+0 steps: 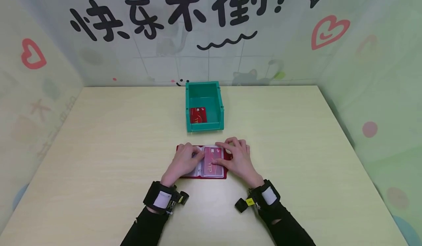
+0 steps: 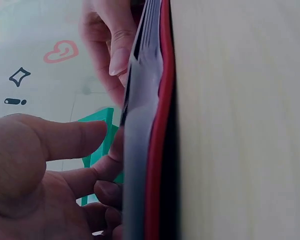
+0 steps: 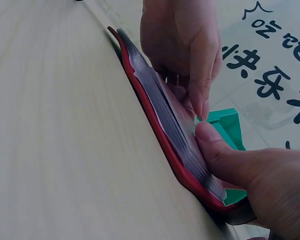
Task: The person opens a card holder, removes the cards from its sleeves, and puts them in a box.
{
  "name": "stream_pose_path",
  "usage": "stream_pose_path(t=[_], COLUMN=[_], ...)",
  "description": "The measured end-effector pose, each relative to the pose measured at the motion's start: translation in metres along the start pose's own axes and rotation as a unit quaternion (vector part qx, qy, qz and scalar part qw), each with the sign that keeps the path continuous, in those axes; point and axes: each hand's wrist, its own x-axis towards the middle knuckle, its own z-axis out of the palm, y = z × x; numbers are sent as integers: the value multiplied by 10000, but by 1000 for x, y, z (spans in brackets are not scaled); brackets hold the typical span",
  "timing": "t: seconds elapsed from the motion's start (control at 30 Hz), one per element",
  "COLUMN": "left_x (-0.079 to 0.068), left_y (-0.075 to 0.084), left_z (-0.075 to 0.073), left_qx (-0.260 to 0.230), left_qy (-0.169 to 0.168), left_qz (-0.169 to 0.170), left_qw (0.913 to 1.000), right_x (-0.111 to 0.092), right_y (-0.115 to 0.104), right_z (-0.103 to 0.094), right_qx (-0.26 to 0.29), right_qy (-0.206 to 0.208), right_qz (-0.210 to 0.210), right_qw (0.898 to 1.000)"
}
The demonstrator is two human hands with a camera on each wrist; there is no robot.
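Note:
An open red card holder [image 1: 226, 172] with clear plastic pages lies on the table in front of me. On its right-hand page a red card [image 1: 212, 170] shows through the plastic. My right hand [image 1: 240, 160] lays its thumb across the card, and the forefinger reaches to the card's top edge. My left hand [image 1: 185, 160] rests over the left page, its thumb tip beside the card's left edge. Seen from the left wrist, the left thumb [image 2: 77, 140] is straight and the lower fingers bend loosely near the page edges. Part of the left page is hidden under that hand.
Beyond the holder a teal bin [image 1: 205, 126] stands near the back of the pale wooden table [image 1: 108, 140]. Another red card [image 1: 198, 115] lies inside at its front left. A printed backdrop [image 1: 290, 52] rises behind the table and along both sides.

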Motion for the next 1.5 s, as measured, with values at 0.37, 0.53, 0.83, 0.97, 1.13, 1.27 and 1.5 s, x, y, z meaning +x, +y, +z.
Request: stream_pose_path(t=[0.37, 0.53, 0.83, 0.97, 1.13, 1.27, 1.5], left_x=[0, 0, 1, 1, 1, -1, -2], left_y=[-1, -1, 1, 0, 2, 3, 3], left_z=[0, -1, -4, -3, -1, 1, 1], left_qx=[99, 39, -96, -113, -233, -126, 6], left_qy=[-62, -64, -91, -71, -28, -81, -71], left_qz=[77, 46, -83, 60, 226, -41, -202], left_qw=[9999, 10000, 9999, 9999, 9995, 9999, 9998], right_x=[1, 0, 1, 0, 0, -1, -1], right_y=[0, -1, 3, 5, 7, 8, 8], right_z=[-1, -3, -7, -8, -9, -10, -10], right_qx=[-77, -82, -35, -51, -112, -140, -175], right_qy=[-104, -168, -317, -319, -317, -399, -478], right_qz=[-34, -59, -103, -143, -187, -236, -273], right_qw=[9999, 9998, 9994, 9994, 9993, 9988, 9983])
